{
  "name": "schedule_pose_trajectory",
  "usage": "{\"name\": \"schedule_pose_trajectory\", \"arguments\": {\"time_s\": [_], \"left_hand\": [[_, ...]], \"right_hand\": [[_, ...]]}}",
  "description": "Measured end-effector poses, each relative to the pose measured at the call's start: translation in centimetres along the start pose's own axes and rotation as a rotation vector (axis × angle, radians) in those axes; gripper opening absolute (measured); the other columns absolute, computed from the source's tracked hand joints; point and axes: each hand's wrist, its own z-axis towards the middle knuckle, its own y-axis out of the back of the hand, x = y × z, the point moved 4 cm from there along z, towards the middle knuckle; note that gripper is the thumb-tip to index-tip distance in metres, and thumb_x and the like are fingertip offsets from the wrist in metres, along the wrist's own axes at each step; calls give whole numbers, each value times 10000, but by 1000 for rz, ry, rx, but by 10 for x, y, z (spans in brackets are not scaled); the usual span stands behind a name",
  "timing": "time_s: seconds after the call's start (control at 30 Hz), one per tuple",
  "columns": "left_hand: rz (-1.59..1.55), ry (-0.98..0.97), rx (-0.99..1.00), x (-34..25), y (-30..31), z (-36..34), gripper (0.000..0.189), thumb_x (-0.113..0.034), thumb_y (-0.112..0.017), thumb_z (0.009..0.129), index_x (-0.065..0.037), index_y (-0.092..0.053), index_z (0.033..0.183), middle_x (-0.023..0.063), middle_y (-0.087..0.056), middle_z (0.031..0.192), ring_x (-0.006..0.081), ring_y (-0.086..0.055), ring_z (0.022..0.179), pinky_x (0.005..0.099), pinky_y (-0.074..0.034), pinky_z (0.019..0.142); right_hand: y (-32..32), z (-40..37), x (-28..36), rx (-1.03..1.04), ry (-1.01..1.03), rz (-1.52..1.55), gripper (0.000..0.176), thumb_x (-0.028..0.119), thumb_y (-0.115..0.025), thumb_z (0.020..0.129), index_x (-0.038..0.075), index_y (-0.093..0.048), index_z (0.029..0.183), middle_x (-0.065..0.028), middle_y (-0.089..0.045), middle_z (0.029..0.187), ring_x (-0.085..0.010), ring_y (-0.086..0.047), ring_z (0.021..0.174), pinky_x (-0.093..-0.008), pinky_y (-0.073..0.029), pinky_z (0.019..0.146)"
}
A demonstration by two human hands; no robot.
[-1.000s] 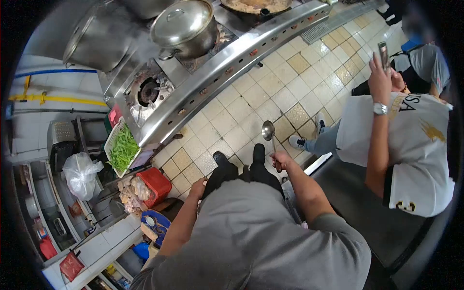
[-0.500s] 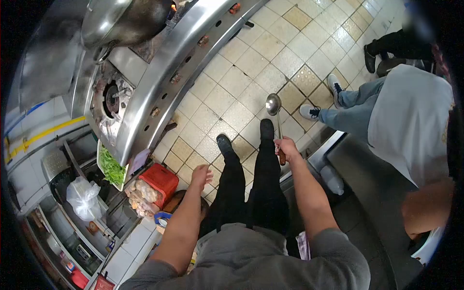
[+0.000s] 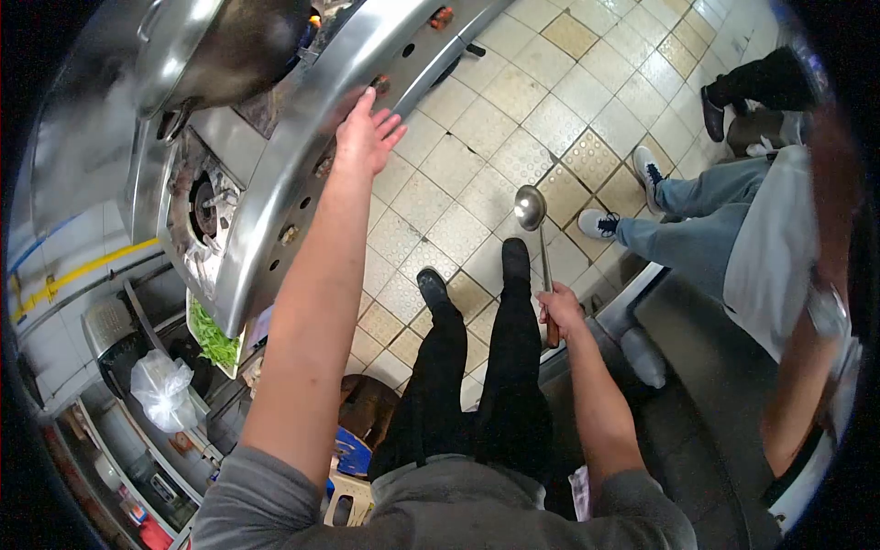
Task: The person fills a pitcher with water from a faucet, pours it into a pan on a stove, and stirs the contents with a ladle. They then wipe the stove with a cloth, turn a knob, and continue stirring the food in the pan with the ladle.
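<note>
My left hand is stretched out at the steel stove's front edge, fingers spread and holding nothing. Its fingertip overlaps a reddish knob on the front panel in this view. Low at my right side, my right hand is closed round the wooden grip of a long-handled metal ladle, whose round bowl points away from me over the floor. Up and left of my left hand, a large metal pot stands on the stove, with a flame showing beside it.
A bare burner lies at the stove's near end, by a tray of green vegetables. A plastic bag sits on the left shelving. At right, a person in a white apron stands beside a dark counter; another person's legs show behind.
My left arm has swung forward and up from beside my legs to the stove's front panel. The ladle stays in my right hand, slightly lower and further right in view.
</note>
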Motion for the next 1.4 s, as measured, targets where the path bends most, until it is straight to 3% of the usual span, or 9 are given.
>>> {"name": "schedule_pose_trajectory", "arguments": {"time_s": [0.4, 0.53, 0.6, 0.73, 1.0, 1.27, 1.3, 1.33, 1.4], "left_hand": [[499, 53, 65, 135, 103, -35, 270, -326, -541, 954, -69, -579, 1027, 67, -608, 869, 164, -600, 750, 335, -493, 605], [1578, 77, 0, 252, 236, -124, 475, -391, -530, 935, 23, -600, 1157, 219, -638, 1144, 360, -612, 1058, 463, -468, 937], [1158, 520, -31, 264, 275, -199, 468, -474, -570, 884, -17, -640, 807, 118, -630, 665, 253, -619, 581, 411, -493, 585], [970, 628, -185, 255, 326, -304, 463, -366, -612, 871, -20, -623, 1178, 142, -683, 865, 202, -655, 663, 363, -535, 593], [769, 547, -381, 215, 378, -367, 399, -311, -593, 891, -18, -610, 1162, 130, -672, 843, 234, -661, 708, 378, -555, 580], [767, 510, -162, 165, 331, -310, 281, -271, -615, 901, -58, -661, 1078, 106, -670, 890, 188, -661, 696, 361, -555, 578], [1279, 7, 188, 229, 386, -248, 274, -266, -625, 891, -73, -663, 1083, 105, -676, 904, 176, -677, 729, 359, -563, 580], [641, 450, -173, 206, 373, -249, 285, -272, -605, 893, -70, -665, 1086, 108, -686, 944, 199, -690, 740, 359, -569, 579], [887, 379, -148, 167, 359, -227, 345, -293, -614, 880, -26, -639, 1097, 133, -689, 845, 209, -671, 626, 367, -553, 515]], "right_hand": [[-12, -47, 19, 20, 61, -126, 169, 77, -624, 863, -6, -567, 999, -38, -533, 645, -133, -508, 444, -304, -437, 409], [-9, -98, 44, 44, 164, -338, 260, 86, -625, 895, -7, -567, 1131, -41, -552, 685, -140, -515, 462, -307, -443, 430], [-7, -124, 59, 37, 197, -297, 278, 76, -623, 897, -2, -566, 1158, -41, -559, 688, -140, -523, 469, -311, -446, 433], [-2, -173, 85, -23, 299, -398, 390, 35, -602, 888, 4, -503, 1264, -33, -542, 670, -125, -547, 498, -303, -456, 443], [-13, -246, 187, -235, 722, -336, 528, 65, -612, 883, 35, -420, 1374, -30, -543, 690, -103, -521, 517, -285, -454, 473], [-56, -336, 389, -248, 1065, -374, 403, 75, -588, 868, 7, -514, 1258, 7, -500, 671, -79, -494, 518, -256, -414, 441], [-60, -340, 411, -188, 1060, -306, 356, 81, -578, 880, -1, -538, 1224, 0, -509, 671, -89, -496, 498, -254, -412, 433], [-66, -344, 432, -188, 1069, -320, 356, 81, -578, 880, -1, -538, 1224, 0, -509, 671, -89, -496, 498, -254, -412, 433], [-74, -349, 468, -193, 1028, -399, 318, 97, -579, 892, 7, -561, 1197, -12, -533, 681, -92, -500, 485, -257, -411, 428]]}}
